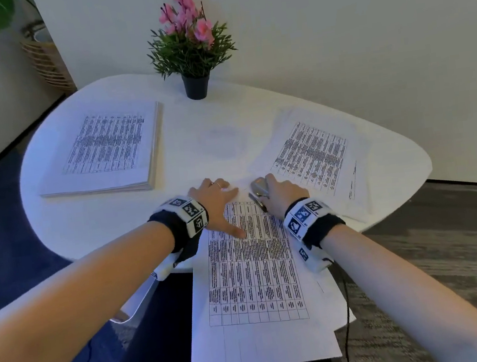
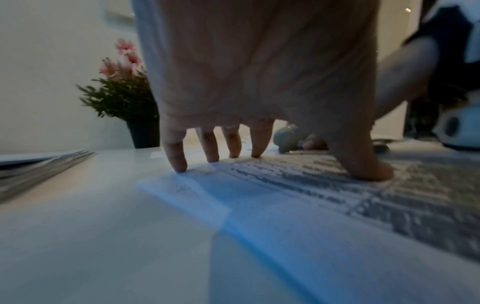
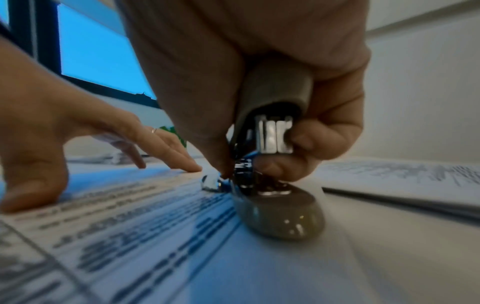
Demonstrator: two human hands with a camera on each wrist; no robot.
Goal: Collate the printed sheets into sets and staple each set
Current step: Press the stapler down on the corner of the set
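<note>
A set of printed table sheets lies in front of me, hanging over the near edge of the white table. My left hand presses flat on its top part, fingers spread and straight. My right hand grips a grey stapler at the set's top right corner. In the right wrist view the stapler stands on the paper's edge, fingers and thumb curled round it. A thick stack of sheets lies at the left, a thinner pile at the right.
A potted plant with pink flowers stands at the table's far edge against the wall. A wicker basket sits on the floor at the back left. A black cable hangs from my right wrist.
</note>
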